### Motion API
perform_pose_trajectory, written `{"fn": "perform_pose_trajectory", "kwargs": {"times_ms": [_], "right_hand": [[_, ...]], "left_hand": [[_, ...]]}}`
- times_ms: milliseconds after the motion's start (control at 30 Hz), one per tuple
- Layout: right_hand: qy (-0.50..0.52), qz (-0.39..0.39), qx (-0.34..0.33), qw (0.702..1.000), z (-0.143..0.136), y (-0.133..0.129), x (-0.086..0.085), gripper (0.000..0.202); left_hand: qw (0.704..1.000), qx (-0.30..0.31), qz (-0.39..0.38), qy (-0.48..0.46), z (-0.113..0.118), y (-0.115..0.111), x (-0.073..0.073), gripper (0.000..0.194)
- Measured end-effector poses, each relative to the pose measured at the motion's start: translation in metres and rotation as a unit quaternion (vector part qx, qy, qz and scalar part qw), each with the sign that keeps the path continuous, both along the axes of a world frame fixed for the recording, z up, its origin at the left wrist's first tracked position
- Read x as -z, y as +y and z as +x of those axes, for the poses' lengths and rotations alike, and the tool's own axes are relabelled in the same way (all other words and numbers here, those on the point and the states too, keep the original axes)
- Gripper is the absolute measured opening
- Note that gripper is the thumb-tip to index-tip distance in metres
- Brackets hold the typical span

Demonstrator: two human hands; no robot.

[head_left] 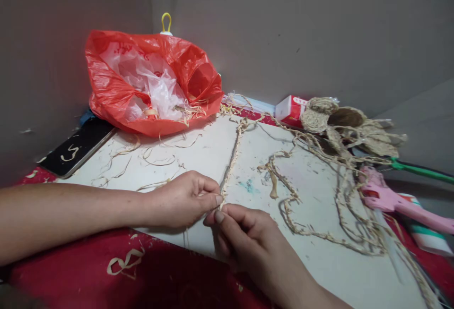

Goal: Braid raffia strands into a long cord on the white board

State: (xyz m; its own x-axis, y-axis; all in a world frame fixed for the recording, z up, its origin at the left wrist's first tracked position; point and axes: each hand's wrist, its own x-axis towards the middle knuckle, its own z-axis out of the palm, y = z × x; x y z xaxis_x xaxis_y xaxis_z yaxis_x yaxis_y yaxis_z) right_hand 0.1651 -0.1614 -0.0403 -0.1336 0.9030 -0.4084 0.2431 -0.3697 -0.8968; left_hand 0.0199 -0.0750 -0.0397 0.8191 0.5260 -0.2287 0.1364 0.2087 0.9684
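A straw-coloured twisted cord runs from the back of the white board down to my fingers. My left hand pinches the cord between thumb and forefinger near its lower end. Close beside it, my right hand grips the same cord just below, thumb over the bent fingers. The fingertips of both hands almost meet, and the cord's very end is hidden by them. Thin loose strands hang under my left hand. More of the bristly cord lies in loops to the right.
A red plastic bag holding white plastic and fibre scraps stands behind. A black phone lies left. At right are coiled woven pieces, a red-and-white packet, a pink glue gun and a white tube. A white board covers red cloth.
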Motion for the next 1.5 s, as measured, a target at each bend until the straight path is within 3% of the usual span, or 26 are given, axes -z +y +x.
{"fn": "perform_pose_trajectory", "kwargs": {"times_ms": [233,667,867,1033,1133,1233,1300,1367,1433,1500], "right_hand": [[-0.156,0.130,-0.029,0.979,0.002,-0.001,0.010,0.037],[-0.206,0.188,-0.025,0.960,0.005,-0.001,0.006,0.037],[-0.246,0.199,-0.037,0.948,0.000,-0.001,0.004,0.037],[-0.375,0.210,-0.074,0.900,-0.004,-0.001,0.000,0.034],[-0.483,0.211,-0.114,0.842,-0.012,0.000,-0.006,0.030],[-0.572,0.210,-0.148,0.779,-0.026,0.002,-0.012,0.028],[-0.594,0.208,-0.153,0.762,-0.033,0.001,-0.017,0.028],[-0.565,0.210,-0.145,0.785,-0.036,-0.002,-0.024,0.027],[-0.472,0.221,-0.112,0.846,-0.031,-0.007,-0.031,0.028],[-0.354,0.246,-0.012,0.902,-0.021,-0.012,-0.037,0.035]], "left_hand": [[0.999,-0.025,-0.018,-0.008,0.000,-0.001,-0.004,0.024],[0.998,-0.065,-0.016,-0.009,0.001,-0.008,0.002,0.029],[0.997,-0.058,0.044,-0.008,-0.001,-0.009,0.004,0.029],[0.997,-0.061,0.057,0.002,-0.001,-0.008,0.007,0.028],[0.995,-0.065,0.072,0.007,0.000,-0.007,0.009,0.027],[0.996,-0.079,0.040,-0.005,0.001,-0.005,0.009,0.028],[0.996,-0.088,-0.001,-0.012,0.001,-0.005,0.007,0.028],[0.996,-0.087,-0.024,-0.016,0.000,-0.004,0.006,0.025],[0.996,-0.085,-0.026,-0.024,-0.001,-0.003,0.005,0.023],[0.996,-0.081,-0.018,-0.027,-0.003,-0.002,0.006,0.021]]}}
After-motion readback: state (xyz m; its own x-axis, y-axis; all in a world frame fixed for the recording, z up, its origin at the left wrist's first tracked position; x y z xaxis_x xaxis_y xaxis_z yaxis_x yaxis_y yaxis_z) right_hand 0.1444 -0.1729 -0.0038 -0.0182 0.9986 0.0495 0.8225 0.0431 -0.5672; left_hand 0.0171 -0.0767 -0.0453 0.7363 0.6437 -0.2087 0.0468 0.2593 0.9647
